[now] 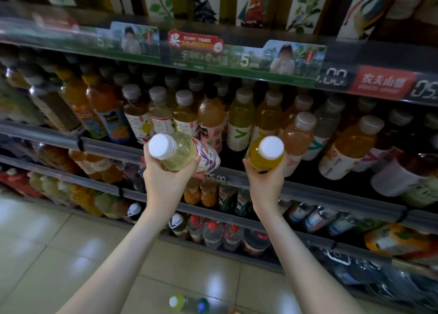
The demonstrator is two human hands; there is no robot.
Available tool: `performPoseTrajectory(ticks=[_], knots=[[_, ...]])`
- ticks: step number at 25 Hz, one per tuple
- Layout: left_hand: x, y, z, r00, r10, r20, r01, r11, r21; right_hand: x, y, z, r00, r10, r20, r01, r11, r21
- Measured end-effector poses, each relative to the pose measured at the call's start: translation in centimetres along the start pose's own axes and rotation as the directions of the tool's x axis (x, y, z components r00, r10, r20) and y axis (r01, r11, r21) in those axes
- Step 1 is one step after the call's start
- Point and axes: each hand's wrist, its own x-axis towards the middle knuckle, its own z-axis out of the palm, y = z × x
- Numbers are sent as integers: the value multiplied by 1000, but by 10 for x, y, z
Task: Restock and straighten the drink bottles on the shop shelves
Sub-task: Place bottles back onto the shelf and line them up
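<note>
A: Status of the left hand [166,181]?
B: Fingers [197,159] wrapped round a pale-yellow bottle [182,155], held before the middle shelf [308,190].
A: Right hand [265,183]?
B: Fingers curled round an amber bottle [263,157], beside it, cap toward us.

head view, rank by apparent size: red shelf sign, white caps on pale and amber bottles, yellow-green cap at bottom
1. red shelf sign
2. pale bottle's white cap, amber bottle's white cap: alike, unranked
3. yellow-green cap
</note>
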Motion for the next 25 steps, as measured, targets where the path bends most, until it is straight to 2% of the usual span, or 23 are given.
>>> performPoseTrajectory(ticks=[4, 6, 9, 12, 15, 17, 18, 20, 22, 24, 25], knots=[[-2, -10, -19, 999, -14, 41, 13, 999, 33, 17, 18, 19, 998, 18, -59, -31, 974, -226], [-4, -13, -23, 996, -25, 81, 20, 998, 62, 22, 18, 24, 996, -57, -65, 29, 928, -370], [-8, -12, -22, 986, -48, 158, 34, 995, 92, 27, 7, 27, 970, -226, -86, 120, 758, -641], [-13, -7, -21, 978, -60, 197, 37, 993, 115, 36, 2, 28, 919, -380, -103, 165, 609, -776], [-19, -1, -22, 972, -76, 224, 50, 992, 119, 37, 0, 25, 930, -363, -59, 164, 555, -815], [-25, 5, -26, 968, -88, 234, 59, 990, 128, 28, -8, 18, 954, -298, -20, 172, 602, -780], [-28, 8, -30, 967, -92, 237, 62, 989, 132, 19, -15, 13, 956, -291, 42, 231, 657, -717], [-34, 19, -39, 962, -102, 254, 63, 986, 155, -8, -33, 0, 898, -356, 258, 438, 782, -444], [-41, 35, -48, 954, -122, 275, 72, 980, 185, -41, -58, -18, 783, -320, 533, 460, 875, -151], [-48, 57, -54, 946, -129, 299, 65, 974, 216, -70, -80, -31, 592, -186, 784, 413, 905, -98], [-52, 69, -58, 940, -125, 316, 49, 970, 237, -80, -87, -37, 518, -149, 842, 417, 904, -97]])
